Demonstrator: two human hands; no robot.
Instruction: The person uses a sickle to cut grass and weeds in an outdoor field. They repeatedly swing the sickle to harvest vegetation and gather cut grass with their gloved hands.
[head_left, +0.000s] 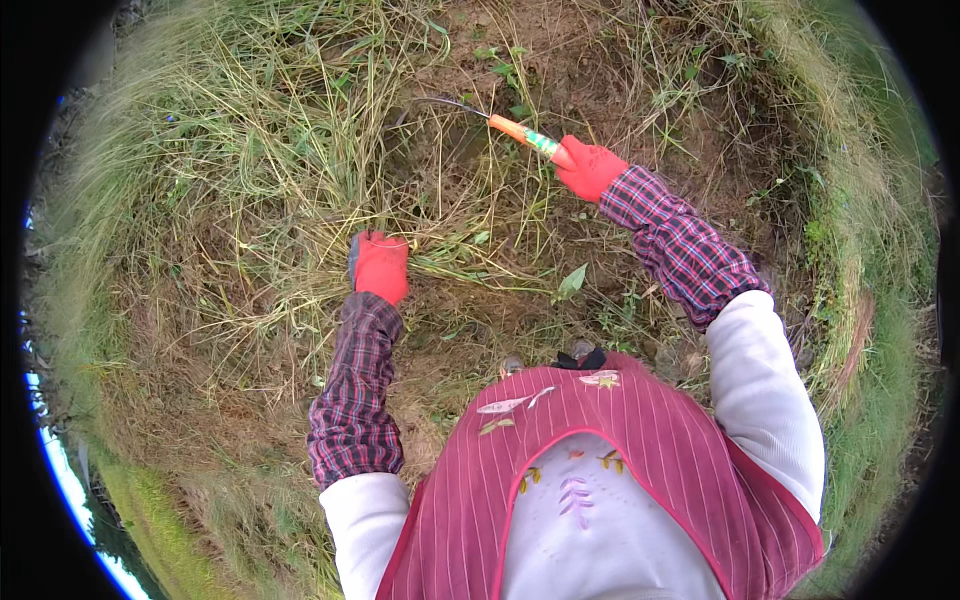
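Note:
My left hand (381, 266), in a red work glove, is closed around a bunch of long grass stalks (442, 262) that stick out on both sides of the fist. My right hand (591, 166), gloved the same way, grips the orange handle of a sickle (517, 132), which has a green-and-white patterned band. The thin curved blade (454, 103) points up and left, over bare soil and loose stems, apart from my left hand. Both fingertips are partly hidden by the gloves' backs.
Tall tangled grass (315, 142) stands at the upper left. Brown soil (555, 37) with small leafy weeds shows at the top. Denser green grass (881, 420) lines the right side. Dry straw (232, 405) covers the ground at the lower left. My shoe tips (512, 365) show beyond the apron.

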